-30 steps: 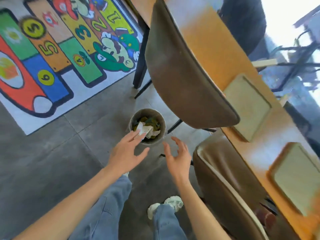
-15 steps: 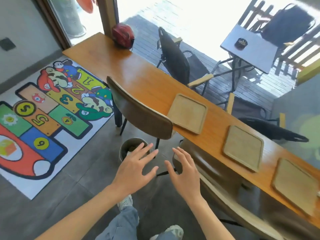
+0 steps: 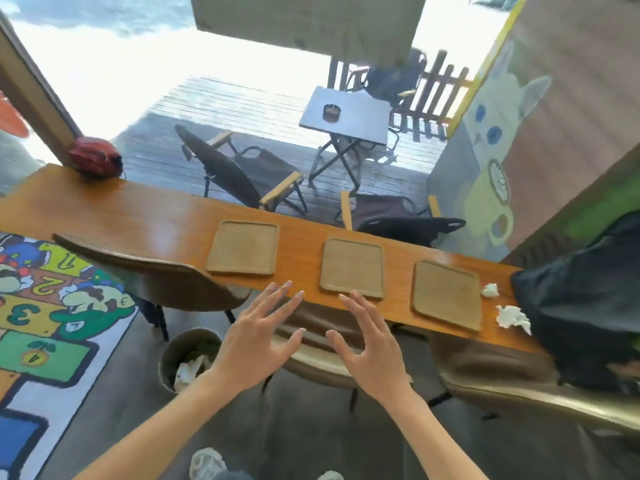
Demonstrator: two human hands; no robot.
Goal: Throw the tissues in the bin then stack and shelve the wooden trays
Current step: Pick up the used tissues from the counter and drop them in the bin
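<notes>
While two tissues are lying by the right tray, both hands are hovering open and empty; binning them comes next.

Left hand and right hand raised, fingers spread, empty.

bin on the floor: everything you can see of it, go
The bin is a small round container with a dull grey-brown wall that looks like metal or plastic. It stands upright and open-topped on the grey floor, below the table edge, beside the brown chair and near the rug's edge. Crumpled white tissues and something dark green lie inside. The left hand covers its right rim in view; contact cannot be told.
</notes>
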